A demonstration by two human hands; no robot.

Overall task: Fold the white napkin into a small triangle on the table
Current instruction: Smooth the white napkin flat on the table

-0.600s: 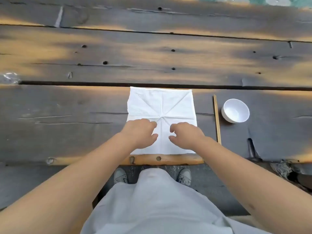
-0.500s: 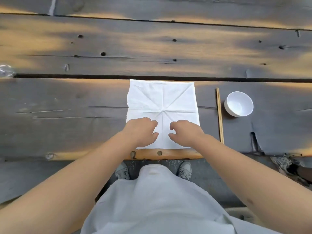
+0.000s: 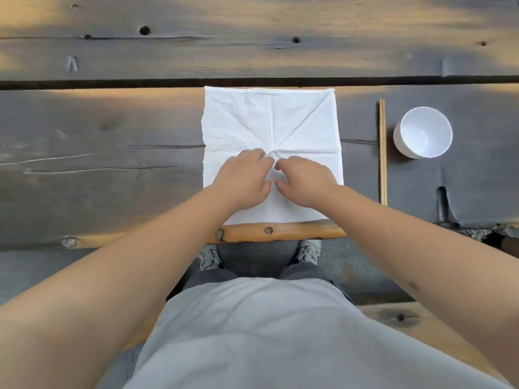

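Observation:
The white napkin (image 3: 269,119) lies spread flat as a square on the dark wooden table (image 3: 112,164), close to the near edge, with crease lines radiating from its centre. My left hand (image 3: 244,181) and my right hand (image 3: 304,182) rest palm-down on its near half, side by side and almost touching. Their bent fingertips press on the cloth just at the centre where the creases meet. No part of the napkin is lifted or folded over. The hands hide the cloth under them.
A pair of wooden chopsticks (image 3: 382,153) lies lengthwise right of the napkin, and a white bowl (image 3: 424,131) stands beyond them. A dark gap between planks (image 3: 112,84) runs along the napkin's far edge. The table's rounded front edge (image 3: 280,233) is just below my wrists.
Both hands have slid forward to the napkin's centre and drawn closer together. The view has shifted nearer and more downward. The napkin lies as before.

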